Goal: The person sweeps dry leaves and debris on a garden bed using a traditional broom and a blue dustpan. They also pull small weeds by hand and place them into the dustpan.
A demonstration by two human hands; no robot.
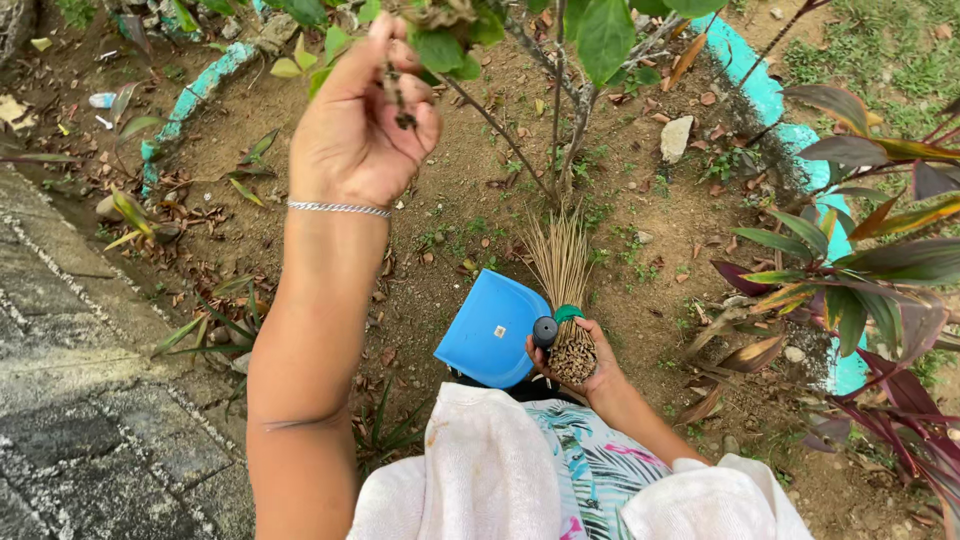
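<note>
My left hand [352, 130] is raised high, fingers pinched on a dry brown twig [398, 95] of a small shrub [560, 120]. A silver bracelet [338, 208] circles that wrist. Lower down, my right hand [580, 365] grips together a bundle broom of thin sticks [562, 275] bound with a green band and the black handle of a blue dustpan [492, 328]. The broom's bristles point up toward the shrub's stem. A white cloth [490, 470] lies over my patterned top.
Bare soil with dry leaves surrounds the shrub inside a turquoise painted curb [770, 100]. Red and green leafy plants [880, 270] crowd the right side. A grey paved path [70, 390] runs along the left. A pale stone [675, 138] lies by the curb.
</note>
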